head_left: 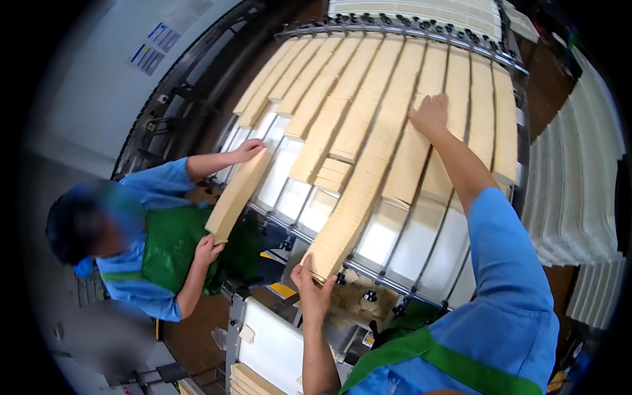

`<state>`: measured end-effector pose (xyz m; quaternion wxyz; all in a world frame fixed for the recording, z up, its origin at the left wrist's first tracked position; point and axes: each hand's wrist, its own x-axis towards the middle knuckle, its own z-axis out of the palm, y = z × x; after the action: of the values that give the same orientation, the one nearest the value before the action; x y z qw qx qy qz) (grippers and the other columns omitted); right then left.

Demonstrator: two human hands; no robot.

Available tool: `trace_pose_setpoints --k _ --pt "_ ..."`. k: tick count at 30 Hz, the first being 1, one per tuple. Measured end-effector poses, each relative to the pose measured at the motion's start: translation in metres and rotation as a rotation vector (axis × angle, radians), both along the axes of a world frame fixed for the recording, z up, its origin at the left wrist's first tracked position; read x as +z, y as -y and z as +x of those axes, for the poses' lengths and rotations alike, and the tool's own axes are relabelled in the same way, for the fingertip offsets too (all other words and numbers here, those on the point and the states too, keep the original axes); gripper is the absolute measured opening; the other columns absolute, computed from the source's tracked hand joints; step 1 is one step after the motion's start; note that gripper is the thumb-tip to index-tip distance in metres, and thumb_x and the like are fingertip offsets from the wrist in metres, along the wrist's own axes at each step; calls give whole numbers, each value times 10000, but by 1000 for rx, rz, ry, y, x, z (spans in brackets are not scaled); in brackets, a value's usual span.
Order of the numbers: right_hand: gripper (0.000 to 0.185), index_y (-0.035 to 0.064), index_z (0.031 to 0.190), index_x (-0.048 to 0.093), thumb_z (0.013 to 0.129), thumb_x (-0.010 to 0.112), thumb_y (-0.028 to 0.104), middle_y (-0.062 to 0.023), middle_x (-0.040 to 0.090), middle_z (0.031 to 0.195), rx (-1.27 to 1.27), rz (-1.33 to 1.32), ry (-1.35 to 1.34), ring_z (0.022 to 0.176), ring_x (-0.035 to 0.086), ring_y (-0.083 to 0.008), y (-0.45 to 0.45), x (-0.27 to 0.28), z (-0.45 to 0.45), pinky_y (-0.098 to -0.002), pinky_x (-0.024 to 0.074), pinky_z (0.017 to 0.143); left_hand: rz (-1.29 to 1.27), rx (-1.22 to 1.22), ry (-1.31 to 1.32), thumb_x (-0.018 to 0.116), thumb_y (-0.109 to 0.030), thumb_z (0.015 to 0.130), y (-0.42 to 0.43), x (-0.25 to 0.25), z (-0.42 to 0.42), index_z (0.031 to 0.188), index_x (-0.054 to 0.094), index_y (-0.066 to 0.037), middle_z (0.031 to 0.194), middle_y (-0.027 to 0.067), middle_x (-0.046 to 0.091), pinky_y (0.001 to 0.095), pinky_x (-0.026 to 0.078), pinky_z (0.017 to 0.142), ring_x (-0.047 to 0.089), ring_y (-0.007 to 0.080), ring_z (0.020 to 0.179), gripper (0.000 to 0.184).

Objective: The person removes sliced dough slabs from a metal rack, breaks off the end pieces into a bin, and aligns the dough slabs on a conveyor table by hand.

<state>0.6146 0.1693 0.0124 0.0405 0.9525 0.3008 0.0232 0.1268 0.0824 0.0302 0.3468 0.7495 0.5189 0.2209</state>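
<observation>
Long pale-yellow bars, bread-like in look, lie in rows between thin metal rails on a white-surfaced table. Wrapped around the near end of one long bar (349, 220), which juts over the table's front rail, is my left hand (313, 280), thumb on one side and fingers on the other. Farther up the rows, my right hand (431, 117) rests on top of the bars beside that lane, fingers stretched away from me and nothing visibly gripped. Shorter bar pieces (401, 174) lie just below my right wrist.
To the left, a co-worker in a green apron (172, 243) holds another bar (240, 191) with both hands. A metal rail with black knobs (421, 29) crosses the far edge. Stacked white corrugated sheets (573, 178) stand at right. Broken pieces (355, 299) lie in a bin below.
</observation>
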Motion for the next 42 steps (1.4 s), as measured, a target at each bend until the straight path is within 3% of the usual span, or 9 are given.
trace_pose_setpoints --k 3,7,12,18,26,33,37,38,42 --pt "684 118 1438 336 891 393 524 -190 319 1474 154 270 20 1395 220 -343 -5 -26 22 -467 91 1151 61 -6 -65 790 -75 708 1 9 4 1366 408 -74 1307 189 300 364 412 982 452 336 1147 761" --pt "641 78 1366 438 880 450 495 -179 411 1415 187 259 -64 1333 347 -328 -6 -19 28 -428 207 1134 37 -11 -55 792 -112 712 1 14 8 1361 402 -67 1278 200 328 385 367 1025 417 353 1172 759" --pt "651 134 1458 288 929 360 507 -150 196 1533 74 188 -246 1406 181 -358 -17 0 3 -539 151 1120 -71 -114 44 731 -109 788 -6 -1 4 1405 365 -144 1330 201 292 353 378 1019 416 351 1193 719" --pt "671 40 1468 195 926 501 290 -160 256 1507 1008 800 -338 1409 156 -373 35 -33 -199 -520 126 1104 3 -248 135 599 -3 823 -11 -16 -9 1452 255 -190 1394 204 225 359 436 932 475 364 1124 741" --pt "600 89 1422 336 901 452 364 -157 245 1511 1191 529 -550 1398 190 -353 85 1 -336 -584 90 1083 125 -82 370 508 24 798 3 -35 6 1461 100 -7 1431 233 197 346 446 903 511 359 1108 780" --pt "554 122 1430 336 941 418 371 -152 242 1514 1199 511 -546 1394 200 -362 92 4 -346 -586 88 1081 174 63 526 524 78 772 18 -55 17 1468 53 -29 1410 255 214 345 424 948 445 404 1187 847" --pt "443 82 1198 596 948 393 387 -152 251 1512 1314 462 -602 1391 230 -316 86 7 -343 -578 99 1080 66 114 577 564 56 778 18 -56 19 1384 191 -4 1292 213 344 345 443 869 508 341 1075 714" --pt "352 73 1031 667 938 443 329 -169 269 1499 1267 481 -520 1371 279 -309 83 11 -343 -570 119 1078 74 124 590 564 56 778 18 -59 20 1384 191 -4 1292 213 344 345 443 869 508 341 1075 714" --pt "340 102 1120 607 783 643 133 -211 306 1464 1304 340 -310 1312 362 -345 84 8 -336 -588 232 1029 44 310 695 554 25 786 17 -77 6 1360 198 -8 1180 182 430 325 444 846 517 308 1036 676"
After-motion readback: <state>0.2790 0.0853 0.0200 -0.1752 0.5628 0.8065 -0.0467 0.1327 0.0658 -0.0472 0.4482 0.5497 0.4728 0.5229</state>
